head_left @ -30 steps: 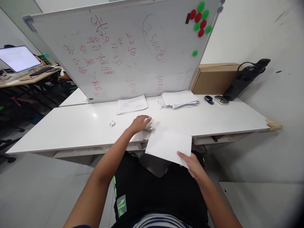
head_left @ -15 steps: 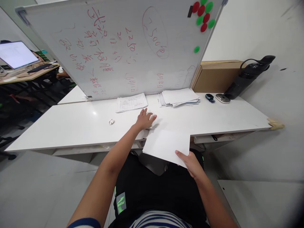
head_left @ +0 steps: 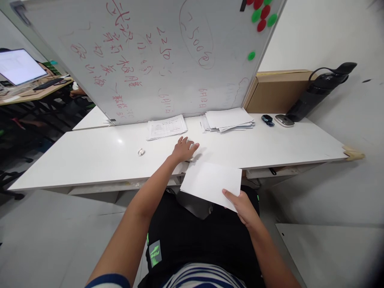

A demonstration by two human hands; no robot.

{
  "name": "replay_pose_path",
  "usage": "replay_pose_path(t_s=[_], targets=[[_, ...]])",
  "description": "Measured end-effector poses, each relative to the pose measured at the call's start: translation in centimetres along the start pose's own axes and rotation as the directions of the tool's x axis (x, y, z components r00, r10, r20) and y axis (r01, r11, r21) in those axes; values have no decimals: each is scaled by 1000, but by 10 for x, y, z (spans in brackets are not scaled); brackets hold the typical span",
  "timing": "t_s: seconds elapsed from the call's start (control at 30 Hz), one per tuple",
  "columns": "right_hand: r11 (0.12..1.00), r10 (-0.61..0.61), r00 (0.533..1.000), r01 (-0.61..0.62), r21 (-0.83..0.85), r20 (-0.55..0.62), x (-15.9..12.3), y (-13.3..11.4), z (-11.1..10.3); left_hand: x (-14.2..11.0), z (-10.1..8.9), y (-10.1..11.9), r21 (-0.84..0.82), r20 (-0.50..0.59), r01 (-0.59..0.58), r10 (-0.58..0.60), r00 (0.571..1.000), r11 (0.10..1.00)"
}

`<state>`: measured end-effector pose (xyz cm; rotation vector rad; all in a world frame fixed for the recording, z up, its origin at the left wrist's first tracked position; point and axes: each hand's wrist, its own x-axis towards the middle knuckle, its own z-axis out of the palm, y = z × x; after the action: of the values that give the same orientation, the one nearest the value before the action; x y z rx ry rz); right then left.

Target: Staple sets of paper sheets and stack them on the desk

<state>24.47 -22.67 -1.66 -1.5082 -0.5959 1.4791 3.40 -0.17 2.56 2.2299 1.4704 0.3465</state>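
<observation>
Held paper (head_left: 211, 182), paper stacks (head_left: 229, 118) before whiteboard (head_left: 180, 86), bottle (head_left: 319, 93)

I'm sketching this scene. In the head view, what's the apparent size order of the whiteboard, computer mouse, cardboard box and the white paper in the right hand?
1. Whiteboard
2. Cardboard box and white paper in the right hand: too alike to rank; the latter is nearer the camera.
3. Computer mouse

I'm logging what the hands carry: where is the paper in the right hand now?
In the head view, the paper is right of centre, gripped at its near-right corner by the right hand, overlapping the front edge of the white desk.
</observation>
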Motion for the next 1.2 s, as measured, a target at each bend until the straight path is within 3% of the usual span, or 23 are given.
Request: replay_pose_path(t_s=[0.3,0.8,1.2], targets=[[999,-18,1000,18,36,-15,-5,1,6,1,-3,0,106,82,18,-27,996,994],[1000,-11,999,13,22,-49,-6,3,9,-7,-1,13,267,74,-13,-7,997,964],[1000,16,998,-15,20,-53,-7,2,9,-5,3,18,341,51,31,-52,997,940]])
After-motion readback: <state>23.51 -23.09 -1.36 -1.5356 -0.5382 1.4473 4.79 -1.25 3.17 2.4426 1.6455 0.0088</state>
